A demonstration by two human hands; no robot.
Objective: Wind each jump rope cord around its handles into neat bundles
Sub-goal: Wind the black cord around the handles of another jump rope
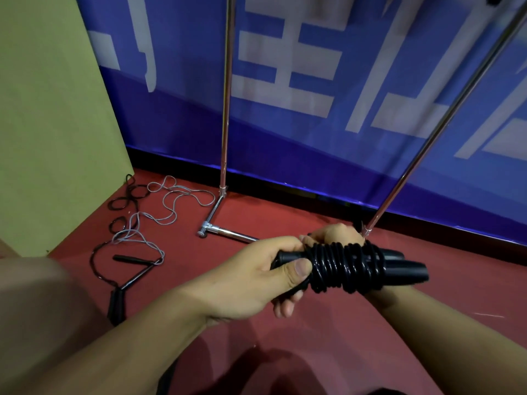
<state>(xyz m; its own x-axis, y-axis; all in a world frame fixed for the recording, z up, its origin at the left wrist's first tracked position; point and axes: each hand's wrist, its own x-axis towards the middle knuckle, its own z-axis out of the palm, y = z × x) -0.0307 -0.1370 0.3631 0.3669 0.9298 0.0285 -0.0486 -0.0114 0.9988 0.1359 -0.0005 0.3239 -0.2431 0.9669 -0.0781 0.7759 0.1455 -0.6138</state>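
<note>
I hold the bundle above the floor: left hand clamps the handle ends, right hand curls behind the coils. Winding looks nearly complete. Next: tuck the cord end. Two ropes remain loose on the floor.

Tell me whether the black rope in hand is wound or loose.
Wound: black cord coils tightly round both handles, gripped by left hand.

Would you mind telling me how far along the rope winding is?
One black rope bundle looks nearly done: its cord is coiled tightly around both handles, gripped by the left hand, with the right hand behind it. Left to do: the loose black rope and grey cord tangled on the floor.
</note>
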